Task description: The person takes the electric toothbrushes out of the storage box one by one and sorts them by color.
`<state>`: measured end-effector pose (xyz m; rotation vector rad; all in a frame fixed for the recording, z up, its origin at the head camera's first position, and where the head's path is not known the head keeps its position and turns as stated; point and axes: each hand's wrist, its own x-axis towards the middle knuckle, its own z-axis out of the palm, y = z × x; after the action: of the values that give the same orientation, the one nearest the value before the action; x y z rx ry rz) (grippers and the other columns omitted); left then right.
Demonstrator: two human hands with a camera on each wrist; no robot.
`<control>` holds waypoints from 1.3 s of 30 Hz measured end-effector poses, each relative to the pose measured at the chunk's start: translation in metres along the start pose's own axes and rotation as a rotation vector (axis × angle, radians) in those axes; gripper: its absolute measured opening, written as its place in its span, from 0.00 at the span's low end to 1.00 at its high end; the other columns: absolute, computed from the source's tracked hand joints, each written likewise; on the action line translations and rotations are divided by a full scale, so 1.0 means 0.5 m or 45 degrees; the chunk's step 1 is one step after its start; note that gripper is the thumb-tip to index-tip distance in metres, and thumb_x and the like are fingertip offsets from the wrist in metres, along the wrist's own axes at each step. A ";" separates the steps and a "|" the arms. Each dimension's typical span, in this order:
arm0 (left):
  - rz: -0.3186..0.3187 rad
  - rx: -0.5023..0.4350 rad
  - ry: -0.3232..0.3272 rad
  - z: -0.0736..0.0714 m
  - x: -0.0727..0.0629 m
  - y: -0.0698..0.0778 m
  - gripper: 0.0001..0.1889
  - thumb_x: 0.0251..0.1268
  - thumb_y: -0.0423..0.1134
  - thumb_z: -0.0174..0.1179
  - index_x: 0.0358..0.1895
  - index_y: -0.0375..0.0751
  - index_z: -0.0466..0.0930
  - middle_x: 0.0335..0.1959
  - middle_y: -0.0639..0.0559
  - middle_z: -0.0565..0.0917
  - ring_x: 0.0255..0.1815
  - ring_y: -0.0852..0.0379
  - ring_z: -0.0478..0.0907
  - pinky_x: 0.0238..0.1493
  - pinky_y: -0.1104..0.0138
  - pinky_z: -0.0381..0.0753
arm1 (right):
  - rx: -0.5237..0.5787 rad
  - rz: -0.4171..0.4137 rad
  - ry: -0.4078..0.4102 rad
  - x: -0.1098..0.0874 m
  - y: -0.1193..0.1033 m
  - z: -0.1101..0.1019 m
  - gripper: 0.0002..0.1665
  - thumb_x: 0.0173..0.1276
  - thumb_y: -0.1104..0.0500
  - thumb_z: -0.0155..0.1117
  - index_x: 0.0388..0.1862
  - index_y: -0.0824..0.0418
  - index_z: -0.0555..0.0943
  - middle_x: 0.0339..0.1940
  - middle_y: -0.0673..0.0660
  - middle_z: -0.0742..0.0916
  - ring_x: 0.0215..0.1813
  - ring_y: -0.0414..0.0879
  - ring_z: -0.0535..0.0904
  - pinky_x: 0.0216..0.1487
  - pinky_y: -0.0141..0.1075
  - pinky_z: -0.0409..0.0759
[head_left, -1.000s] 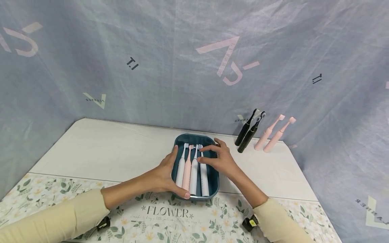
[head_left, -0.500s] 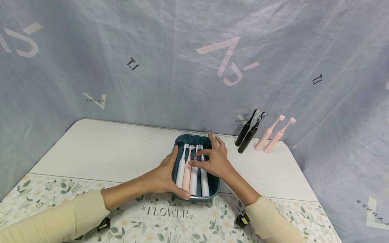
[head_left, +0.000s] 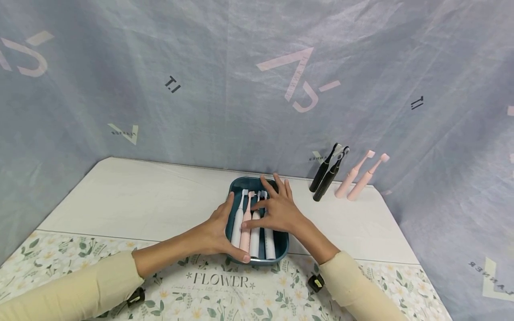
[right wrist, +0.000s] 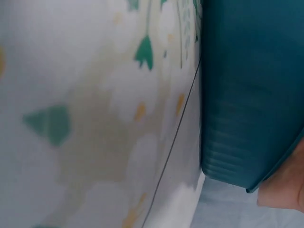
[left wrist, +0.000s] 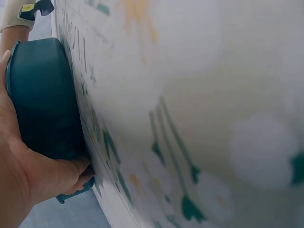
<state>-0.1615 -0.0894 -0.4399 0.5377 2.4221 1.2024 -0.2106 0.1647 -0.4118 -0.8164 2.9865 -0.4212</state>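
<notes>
A dark teal bin holds several electric toothbrushes lying side by side. One of them is a pink toothbrush; a white toothbrush lies to its left, another white toothbrush to its right. My left hand grips the bin's left side, thumb over the near rim; the left wrist view shows fingers curled along the bin's wall. Over the bin, my right hand has its thumb at the pink handle and its index finger near the brush necks, the other fingers spread toward the far rim.
Two black electric toothbrushes stand upright at the back right, beside two pink electric toothbrushes. A grey printed curtain hangs behind the table. A floral mat covers the table's front part.
My right hand has moved left and slightly nearer across the bin, from the rightmost white toothbrush to the pink one, its outer fingers spreading. My left hand has stayed on the bin.
</notes>
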 end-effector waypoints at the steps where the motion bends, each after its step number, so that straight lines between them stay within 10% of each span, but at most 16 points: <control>1: 0.005 -0.003 -0.001 0.000 0.000 0.000 0.94 0.42 0.71 0.91 0.93 0.54 0.16 0.96 0.32 0.32 0.96 0.25 0.39 0.85 0.25 0.61 | -0.019 0.002 -0.017 0.000 -0.001 0.000 0.39 0.60 0.21 0.81 0.61 0.42 0.96 0.98 0.61 0.54 0.97 0.73 0.33 0.91 0.76 0.31; 24: -0.001 -0.029 0.000 0.002 0.000 0.000 0.94 0.41 0.70 0.91 0.93 0.56 0.16 0.96 0.34 0.32 0.96 0.27 0.39 0.86 0.27 0.61 | -0.053 0.142 -0.088 0.019 -0.013 0.010 0.45 0.54 0.18 0.81 0.64 0.39 0.93 0.99 0.52 0.51 0.99 0.65 0.33 0.91 0.77 0.38; 39: -0.017 -0.022 0.011 0.002 -0.001 0.003 0.94 0.42 0.68 0.92 0.93 0.56 0.16 0.95 0.31 0.33 0.96 0.24 0.40 0.85 0.27 0.62 | 0.171 0.150 -0.163 0.030 0.006 -0.015 0.31 0.52 0.37 0.90 0.52 0.50 0.97 0.99 0.54 0.54 0.98 0.68 0.33 0.89 0.79 0.40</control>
<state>-0.1604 -0.0882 -0.4394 0.5117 2.4164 1.2221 -0.2257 0.1613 -0.4047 -0.6274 2.8339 -0.5364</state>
